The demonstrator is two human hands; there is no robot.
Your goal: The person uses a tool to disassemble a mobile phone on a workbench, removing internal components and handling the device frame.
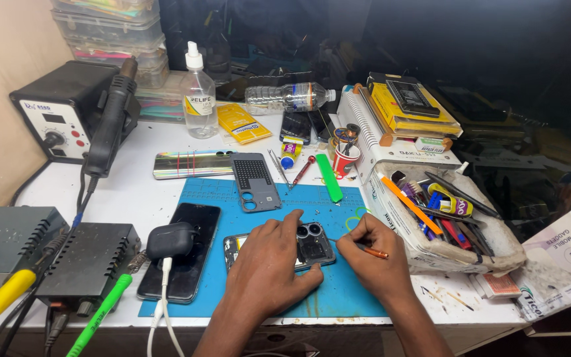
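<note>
An opened phone [312, 243] lies on the blue work mat [338, 297], its camera block showing. My left hand [269, 264] rests flat over the phone's middle and pins it down. My right hand [371, 258] grips a thin orange-handled screwdriver [377, 251] whose tip points at the phone's right end. A grey inner back plate [254, 181] with camera holes lies on the mat's far edge.
A black phone [183, 261] with a dark earbud case [170, 239] lies left. A hot-air station [61, 109], power units [90, 261], a liquid bottle [198, 96], a water bottle [289, 96], a green pry tool [329, 177] and a tool tray [444, 211] surround the mat.
</note>
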